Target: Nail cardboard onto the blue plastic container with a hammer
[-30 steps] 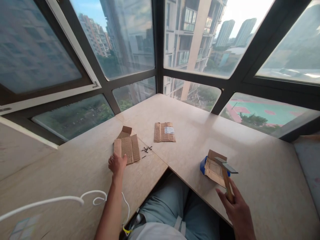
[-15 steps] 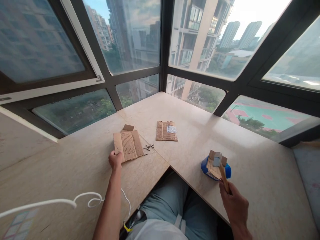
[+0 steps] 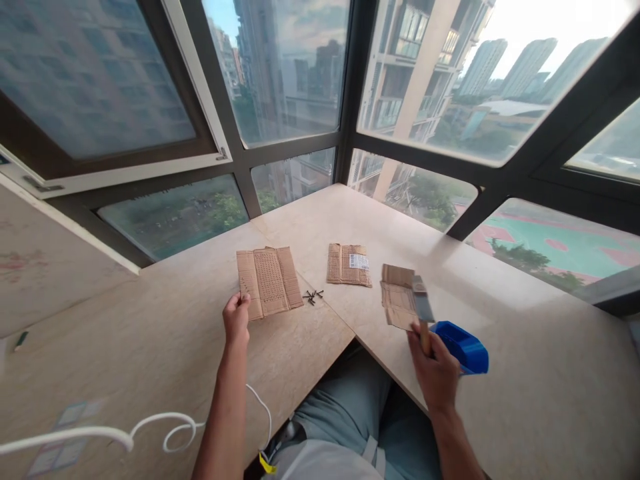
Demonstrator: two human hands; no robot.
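My left hand [image 3: 236, 317] pinches the left edge of a folded cardboard piece [image 3: 270, 283] with rows of small holes. In my right hand [image 3: 435, 370] is a putty knife with a wooden handle and a wide metal blade [image 3: 425, 307]. Another creased cardboard piece [image 3: 399, 297] is held along with the knife, lying against the blade's left side. Just right of that hand stands a blue plastic container [image 3: 463, 348] with an open top. Several dark screws or nails [image 3: 313, 296] lie beside the left cardboard.
A perforated cardboard piece with a white label [image 3: 349, 265] lies toward the back of the stone-look countertop [image 3: 310, 347]. A white cable [image 3: 165, 419] runs across the lower left. Framed windows [image 3: 295, 73] border the counter.
My right hand has moved left with the putty knife and cardboard, away from above the blue container, whose opening now shows. The left cardboard's raised flap is no longer upright. The view has shifted slightly left.
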